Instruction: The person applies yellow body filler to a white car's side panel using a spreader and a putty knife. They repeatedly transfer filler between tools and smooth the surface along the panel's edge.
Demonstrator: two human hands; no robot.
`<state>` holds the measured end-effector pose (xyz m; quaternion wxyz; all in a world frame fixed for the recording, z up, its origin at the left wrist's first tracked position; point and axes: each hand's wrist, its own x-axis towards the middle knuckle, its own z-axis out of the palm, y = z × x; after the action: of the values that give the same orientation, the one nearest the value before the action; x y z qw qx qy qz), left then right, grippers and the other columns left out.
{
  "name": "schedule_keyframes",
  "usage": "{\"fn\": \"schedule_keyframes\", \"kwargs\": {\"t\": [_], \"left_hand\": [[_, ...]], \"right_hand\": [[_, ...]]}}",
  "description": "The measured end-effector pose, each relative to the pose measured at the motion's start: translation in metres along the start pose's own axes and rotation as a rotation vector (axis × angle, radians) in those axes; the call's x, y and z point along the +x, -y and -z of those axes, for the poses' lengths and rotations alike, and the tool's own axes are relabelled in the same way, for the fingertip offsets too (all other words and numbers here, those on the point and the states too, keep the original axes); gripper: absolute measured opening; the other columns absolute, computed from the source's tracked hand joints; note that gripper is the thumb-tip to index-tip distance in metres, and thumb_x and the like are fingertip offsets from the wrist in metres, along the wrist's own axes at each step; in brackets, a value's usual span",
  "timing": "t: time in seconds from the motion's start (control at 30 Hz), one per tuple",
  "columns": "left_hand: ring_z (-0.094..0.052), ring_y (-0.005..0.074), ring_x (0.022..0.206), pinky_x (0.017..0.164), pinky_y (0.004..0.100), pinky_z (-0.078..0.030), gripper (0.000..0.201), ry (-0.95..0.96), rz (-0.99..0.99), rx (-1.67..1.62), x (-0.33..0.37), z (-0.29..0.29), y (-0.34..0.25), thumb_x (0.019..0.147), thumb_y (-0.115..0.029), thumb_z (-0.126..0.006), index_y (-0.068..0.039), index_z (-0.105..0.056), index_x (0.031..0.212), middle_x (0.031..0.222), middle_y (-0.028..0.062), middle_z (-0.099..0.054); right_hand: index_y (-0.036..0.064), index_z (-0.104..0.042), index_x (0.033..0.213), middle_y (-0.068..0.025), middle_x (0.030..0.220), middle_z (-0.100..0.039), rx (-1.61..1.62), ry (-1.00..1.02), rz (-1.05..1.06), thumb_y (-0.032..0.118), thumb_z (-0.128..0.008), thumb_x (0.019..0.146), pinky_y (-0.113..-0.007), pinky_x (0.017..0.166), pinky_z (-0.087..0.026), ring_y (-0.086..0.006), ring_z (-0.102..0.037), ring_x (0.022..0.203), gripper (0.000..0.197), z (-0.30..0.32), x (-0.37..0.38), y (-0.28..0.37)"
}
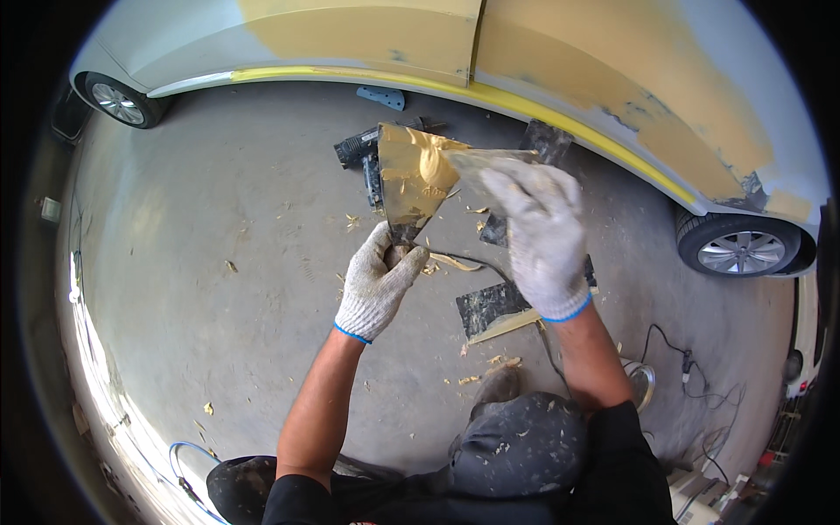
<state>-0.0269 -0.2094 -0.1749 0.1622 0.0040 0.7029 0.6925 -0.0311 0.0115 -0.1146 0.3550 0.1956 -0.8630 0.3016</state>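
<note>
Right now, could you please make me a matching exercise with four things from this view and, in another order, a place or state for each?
Things:
1. Car
2. Left hand
3. Right hand
4. Blue pad

Place or state:
A. Holding a motion-blurred flat tool
B. On the floor, near the car's lower edge
C. Pale grey, with tan patches
D. Gripping a putty-smeared spreader

Pairs: 1-C; 2-D; 3-A; 4-B

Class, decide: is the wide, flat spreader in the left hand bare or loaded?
Loaded: a thick tan-yellow lump of paste sits on the wide, flat, paste-smeared spreader held in the white-gloved left hand.
</note>
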Motion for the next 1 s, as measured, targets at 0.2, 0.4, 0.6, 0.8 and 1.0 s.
{"fn": "schedule_keyframes", "kwargs": {"t": [0.2,0.4,0.6,0.8,1.0], "left_hand": [[-0.047,0.0026,0.069,0.063,0.0213,-0.045,0.034,-0.022,-0.062,0.156,-0.003,-0.009,-0.004,0.095,-0.01,-0.074,-0.004,-0.065,0.127,0.08,-0.008,-0.051],[-0.047,0.0028,0.066,0.061,0.0207,-0.046,0.029,-0.2,-0.128,0.04,0.016,0.007,0.003,0.094,-0.009,-0.075,-0.003,-0.065,0.121,0.079,-0.0072,-0.053],[-0.048,0.005,0.063,0.056,0.0247,-0.044,0.023,-0.388,0.104,0.104,0.073,0.048,0.112,0.09,-0.013,-0.077,-0.004,-0.065,0.106,0.074,-0.0057,-0.054],[-0.067,0.0168,0.065,0.058,0.0353,-0.054,0.022,-0.469,0.286,0.189,0.126,0.03,0.177,0.092,-0.02,-0.07,-0.003,-0.067,0.106,0.08,0.009,-0.07],[-0.07,0.0394,0.106,0.094,0.0471,-0.054,0.039,-0.453,0.101,0.678,0.154,0.032,0.218,0.097,-0.031,-0.067,-0.002,-0.066,0.123,0.114,0.0218,-0.073]], "right_hand": [[0.008,-0.074,0.121,-0.0067,0.121,-0.073,0.026,0.157,0.02,0.002,-0.068,0.081,-0.039,0.103,-0.049,-0.0277,-0.063,0.112,0.041,-0.021,-0.016,-0.001],[0.0027,-0.071,0.121,-0.0098,0.116,-0.072,0.745,0.186,-0.47,-0.001,-0.055,0.096,-0.036,0.104,-0.048,-0.0239,-0.064,0.11,0.031,0.0,-0.021,-0.014],[-0.0007,-0.066,0.13,-0.0079,0.119,-0.069,1.425,-0.058,-0.862,0.002,-0.058,0.096,-0.033,0.102,-0.049,-0.0178,-0.063,0.112,0.035,-0.01,-0.02,-0.032],[-0.0027,-0.064,0.134,-0.0146,0.136,-0.065,1.715,-0.126,-0.921,0.003,-0.061,0.091,-0.049,0.116,-0.049,-0.0289,-0.063,0.128,0.043,-0.023,-0.037,-0.079],[-0.0029,-0.065,0.127,-0.0187,0.127,-0.067,1.14,-0.029,-1.048,0.004,-0.058,0.089,-0.056,0.109,-0.054,-0.0342,-0.065,0.122,0.039,-0.038,-0.094,-0.129]]}}
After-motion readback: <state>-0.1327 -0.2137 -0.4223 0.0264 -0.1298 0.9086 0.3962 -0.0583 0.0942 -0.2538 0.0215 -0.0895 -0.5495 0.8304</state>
